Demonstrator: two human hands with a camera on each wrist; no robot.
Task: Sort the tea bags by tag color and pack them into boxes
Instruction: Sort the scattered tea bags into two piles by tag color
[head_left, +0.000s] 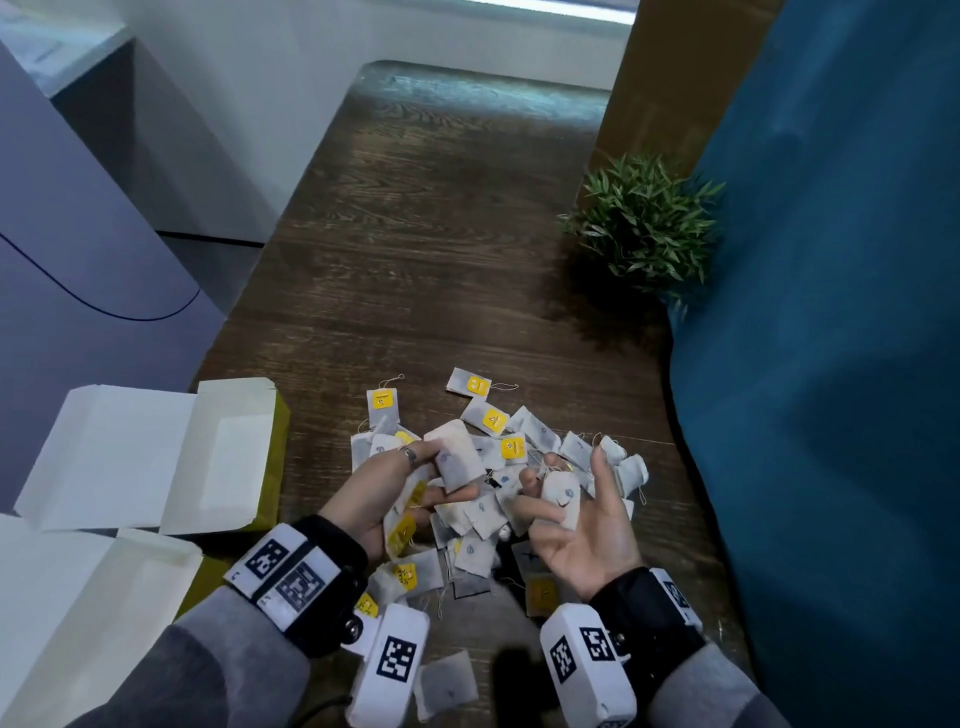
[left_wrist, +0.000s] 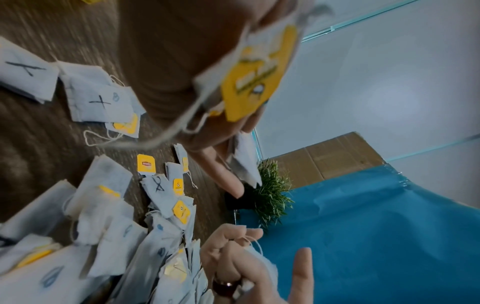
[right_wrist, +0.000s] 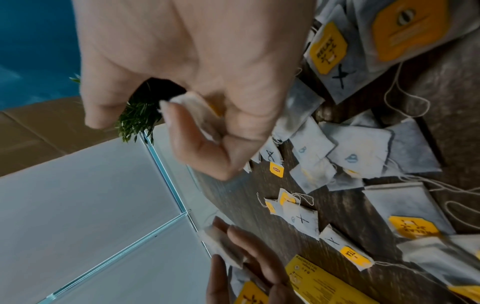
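Observation:
A loose pile of tea bags (head_left: 475, 551) lies on the dark wooden table (head_left: 415, 260); many carry yellow tags, and some bags are pen-marked with a cross or a blue squiggle. My left hand (head_left: 436, 480) hovers over the pile and grips a bunch of tea bags (head_left: 457, 460) whose yellow tags (left_wrist: 257, 82) show against the palm. My right hand (head_left: 550, 499) is just to the right, pinching a single tea bag (head_left: 563, 496) between thumb and fingers; the same tea bag (right_wrist: 197, 115) shows in the right wrist view, its tag hidden.
Two open boxes, white inside and yellow-green outside, sit at the left: one box (head_left: 228, 457) beside the pile, the other box (head_left: 104, 597) nearer me. A small green plant (head_left: 644, 223) stands at the right by a blue drape (head_left: 831, 364).

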